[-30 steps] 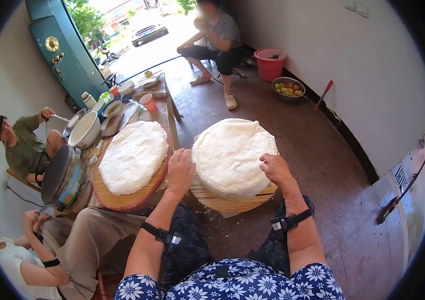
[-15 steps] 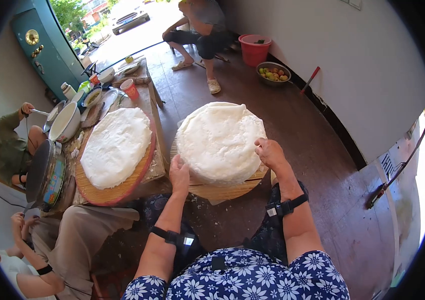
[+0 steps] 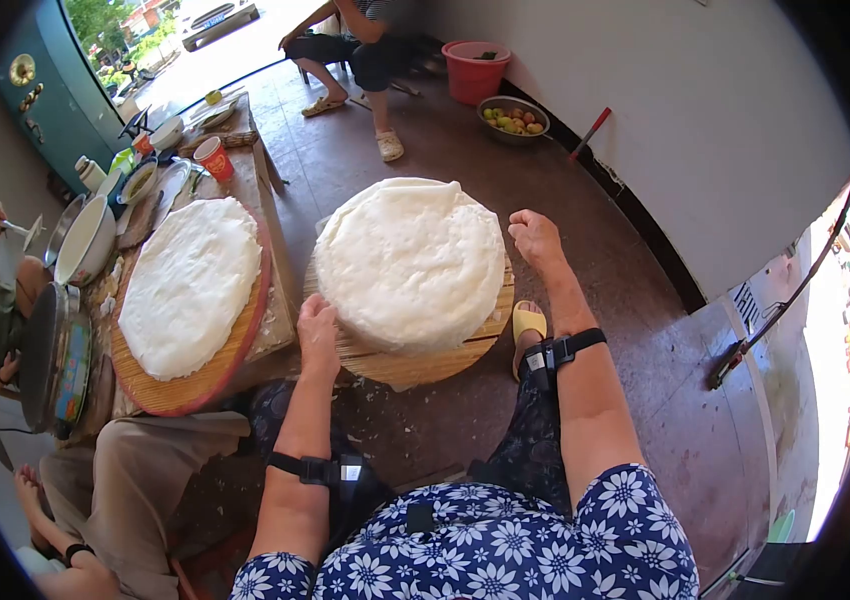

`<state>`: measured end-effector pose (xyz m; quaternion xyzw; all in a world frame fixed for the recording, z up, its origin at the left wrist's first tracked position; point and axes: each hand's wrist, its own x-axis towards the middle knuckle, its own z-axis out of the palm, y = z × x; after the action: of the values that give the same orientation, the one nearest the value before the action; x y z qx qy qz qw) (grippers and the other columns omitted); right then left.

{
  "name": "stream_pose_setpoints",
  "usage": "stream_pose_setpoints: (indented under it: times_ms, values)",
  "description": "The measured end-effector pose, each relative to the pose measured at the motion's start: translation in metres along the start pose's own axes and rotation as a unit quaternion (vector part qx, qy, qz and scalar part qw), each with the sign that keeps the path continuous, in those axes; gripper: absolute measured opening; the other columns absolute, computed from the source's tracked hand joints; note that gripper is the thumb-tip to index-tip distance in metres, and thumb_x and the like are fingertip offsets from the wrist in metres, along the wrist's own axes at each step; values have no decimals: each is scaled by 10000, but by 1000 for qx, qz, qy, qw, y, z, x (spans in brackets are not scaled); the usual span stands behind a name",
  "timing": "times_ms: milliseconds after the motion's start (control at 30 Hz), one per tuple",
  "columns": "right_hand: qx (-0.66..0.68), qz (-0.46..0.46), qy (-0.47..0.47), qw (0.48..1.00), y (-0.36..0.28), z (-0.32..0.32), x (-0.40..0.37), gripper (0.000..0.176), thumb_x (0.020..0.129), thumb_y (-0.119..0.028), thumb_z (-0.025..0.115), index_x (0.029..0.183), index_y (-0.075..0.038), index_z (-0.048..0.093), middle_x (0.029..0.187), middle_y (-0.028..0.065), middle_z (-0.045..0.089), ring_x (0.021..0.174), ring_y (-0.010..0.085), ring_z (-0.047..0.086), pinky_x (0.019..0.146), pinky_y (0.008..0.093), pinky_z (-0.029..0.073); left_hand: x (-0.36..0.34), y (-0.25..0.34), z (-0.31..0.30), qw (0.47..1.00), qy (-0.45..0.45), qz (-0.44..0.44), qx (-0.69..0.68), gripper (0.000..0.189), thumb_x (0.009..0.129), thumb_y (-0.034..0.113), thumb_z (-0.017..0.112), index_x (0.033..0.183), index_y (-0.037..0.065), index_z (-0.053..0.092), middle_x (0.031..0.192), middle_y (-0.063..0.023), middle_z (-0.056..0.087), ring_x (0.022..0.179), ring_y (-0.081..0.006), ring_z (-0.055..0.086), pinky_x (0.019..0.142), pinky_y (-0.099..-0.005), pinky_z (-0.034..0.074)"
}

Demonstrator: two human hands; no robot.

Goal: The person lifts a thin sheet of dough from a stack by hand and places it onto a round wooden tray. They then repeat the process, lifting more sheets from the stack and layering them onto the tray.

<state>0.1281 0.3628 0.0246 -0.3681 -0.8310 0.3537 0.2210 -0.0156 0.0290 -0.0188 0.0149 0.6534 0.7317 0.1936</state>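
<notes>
Thick white dough stack (image 3: 410, 265) sits on a round slatted board (image 3: 400, 370), with bare slats along the near edge. Left hand (image 3: 318, 325) is at the board's left edge, fingers curled in close by the stack; can't tell if they pinch anything. Right hand (image 3: 535, 238) is off the right edge, fingers folded nearly closed, nothing visible in them. Risk: thin top layer could tear or crease if tugged from one side only; a hard pull might shift the stack or tip the board. Left side is tight: worktop (image 3: 282, 265) edge, second board (image 3: 188, 396) with a flat white sheet (image 3: 190, 290), neighbour's knee (image 3: 160, 445). Slipper (image 3: 529, 320) is near the board's right edge.
</notes>
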Motion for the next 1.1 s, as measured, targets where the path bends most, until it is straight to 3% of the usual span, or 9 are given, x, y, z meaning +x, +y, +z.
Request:
stream_pose_setpoints:
  times_ms: [67, 200, 267, 533, 833, 900, 1100]
  values:
    - [-17, 15, -12, 1000, 15, 8, 5, 265, 745, -187, 564, 959, -61, 657, 954, 164, 653, 919, 290, 621, 807, 359, 472, -1, 2, -1, 999, 0, -32, 4, 499, 798, 70, 525, 1278, -2, 410, 1129, -68, 524, 967, -144, 490, 794, -268, 393]
    - [-18, 25, -9, 999, 32, 28, 17, 292, 734, -181, 570, 990, -73, 658, 1003, 158, 650, 952, 280, 618, 832, 354, 468, -5, 4, 0, 999, -6, -37, 38, 485, 808, 92, 521, 1278, 19, 423, 1114, -37, 531, 929, -123, 488, 747, -260, 390]
    - [-21, 25, -30, 999, 31, 32, 19, 288, 731, -183, 573, 982, -71, 656, 996, 155, 651, 948, 284, 617, 827, 359, 469, -4, 4, 1, 997, -2, -54, 50, 452, 810, 112, 532, 1251, 52, 450, 1001, 21, 530, 757, -61, 461, 640, -221, 383]
    - [-76, 49, -17, 996, 15, 39, 19, 219, 716, -184, 592, 893, -72, 654, 930, 137, 657, 907, 297, 618, 792, 383, 473, -7, 5, 3, 996, -3, -60, 71, 441, 810, 131, 535, 1240, 69, 464, 1010, 28, 543, 785, -75, 472, 672, -241, 384]
    - [124, 39, 0, 992, 2, 29, 16, 190, 688, -170, 662, 833, -49, 649, 790, 102, 663, 729, 185, 631, 698, 317, 494, -4, 0, 1, 997, -8, -46, 61, 395, 811, 111, 530, 1201, 67, 491, 951, 38, 543, 736, -62, 464, 626, -223, 379]
    - [196, 142, -32, 970, -6, 22, 12, 199, 687, -184, 670, 817, -34, 649, 785, 97, 660, 719, 172, 623, 694, 311, 489, -6, 2, 3, 998, -11, -39, 54, 392, 810, 107, 528, 1198, 66, 493, 944, 38, 541, 735, -61, 458, 622, -223, 376]
    - [48, 67, -51, 995, 16, 37, 22, 180, 700, -169, 660, 805, -25, 633, 786, 78, 662, 720, 167, 618, 687, 318, 481, -5, 1, 4, 998, -7, -40, 56, 389, 812, 92, 519, 1199, 72, 492, 952, 39, 532, 737, -62, 435, 617, -222, 368]
